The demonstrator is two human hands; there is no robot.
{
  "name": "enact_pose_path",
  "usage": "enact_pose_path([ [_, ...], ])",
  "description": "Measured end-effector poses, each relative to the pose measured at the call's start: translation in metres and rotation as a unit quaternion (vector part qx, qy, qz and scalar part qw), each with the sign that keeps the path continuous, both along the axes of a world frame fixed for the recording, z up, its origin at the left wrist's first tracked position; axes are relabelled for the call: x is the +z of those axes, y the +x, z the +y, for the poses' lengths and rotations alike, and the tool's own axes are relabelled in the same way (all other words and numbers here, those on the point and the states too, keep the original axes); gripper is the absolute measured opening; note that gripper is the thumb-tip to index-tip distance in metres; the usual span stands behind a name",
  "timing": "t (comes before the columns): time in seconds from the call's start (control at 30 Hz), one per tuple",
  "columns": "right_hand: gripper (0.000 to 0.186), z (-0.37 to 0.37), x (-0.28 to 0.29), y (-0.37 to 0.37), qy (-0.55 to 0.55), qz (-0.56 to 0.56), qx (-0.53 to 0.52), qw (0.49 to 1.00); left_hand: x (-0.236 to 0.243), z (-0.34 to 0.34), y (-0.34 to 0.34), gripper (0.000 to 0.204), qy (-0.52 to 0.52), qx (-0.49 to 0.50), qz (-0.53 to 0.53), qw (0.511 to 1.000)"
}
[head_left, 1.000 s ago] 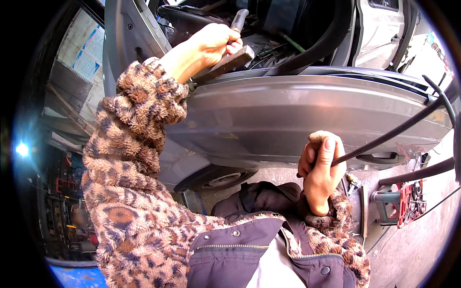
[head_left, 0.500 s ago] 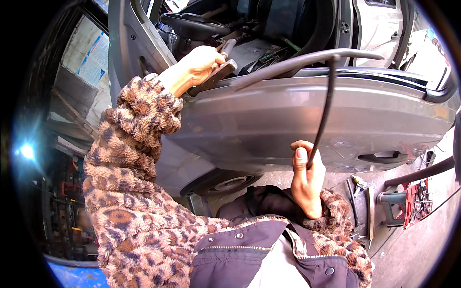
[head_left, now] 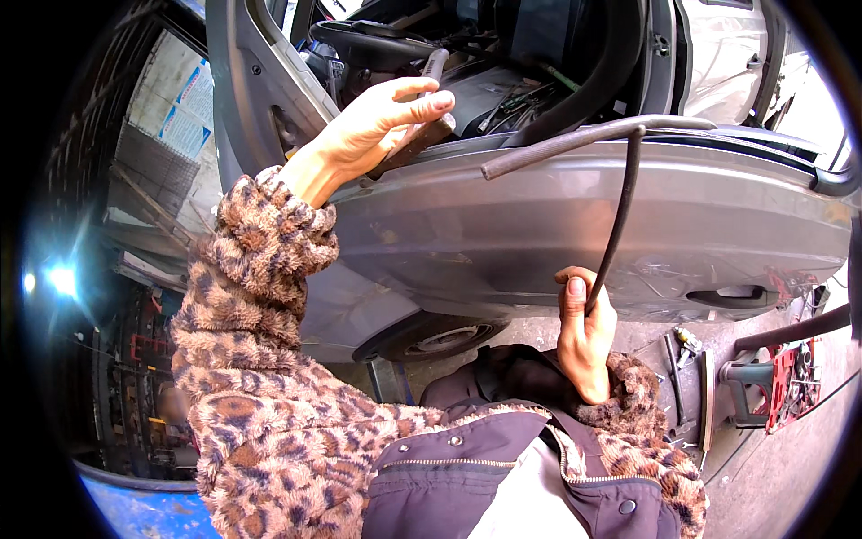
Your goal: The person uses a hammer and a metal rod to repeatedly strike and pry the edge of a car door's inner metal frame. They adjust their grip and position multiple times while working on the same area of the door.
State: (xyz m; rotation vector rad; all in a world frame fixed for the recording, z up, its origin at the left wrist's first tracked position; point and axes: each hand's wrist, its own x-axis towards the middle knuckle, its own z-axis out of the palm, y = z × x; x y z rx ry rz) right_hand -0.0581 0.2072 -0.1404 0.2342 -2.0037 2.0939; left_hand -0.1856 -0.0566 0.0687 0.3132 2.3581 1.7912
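My left hand (head_left: 377,121) is raised by the front edge of the grey car door (head_left: 539,225), thumb and fingers loosely stretched out and apart. Right behind its fingers a silver cylindrical tool end (head_left: 435,65) sticks up. Beneath the hand a brown block (head_left: 417,144) sits at the door's top edge; part of it is hidden. My right hand (head_left: 585,332), low in front of the door, is closed round the thin dark handle of a body hammer (head_left: 624,207). The hammer's long slender head lies level with the window edge, pointing left and right.
Above the door, the car's interior shows a steering wheel (head_left: 373,40) and several loose tools on the seat. A front wheel (head_left: 435,337) is below. On the floor at right lie bars and a red-and-grey tool case (head_left: 781,386). A bright lamp (head_left: 63,280) shines at far left.
My left hand's fingers have loosened from around the silver tool end and brown block and spread out. The hammer's head has dropped slightly, and the whole view has shifted a little.
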Motion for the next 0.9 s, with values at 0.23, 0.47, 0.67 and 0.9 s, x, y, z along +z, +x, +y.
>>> enact_pose_path([
  [0.23,0.024,-0.004,-0.002,0.002,-0.002,0.002,0.006,1.000,0.013,0.001,0.028,0.084,-0.021,-0.003,-0.014,1.000],
  [0.47,0.023,-0.004,-0.009,0.001,0.005,0.001,0.011,1.000,0.002,0.002,0.029,0.090,-0.114,0.004,0.048,0.992],
  [0.67,0.023,-0.008,-0.012,0.001,-0.004,0.008,0.012,1.000,0.013,0.008,0.042,0.038,-0.281,-0.030,0.129,0.950],
  [0.9,0.023,-0.009,-0.014,0.004,0.008,0.006,0.009,1.000,0.004,0.002,0.033,0.040,-0.162,0.081,0.030,0.983],
])
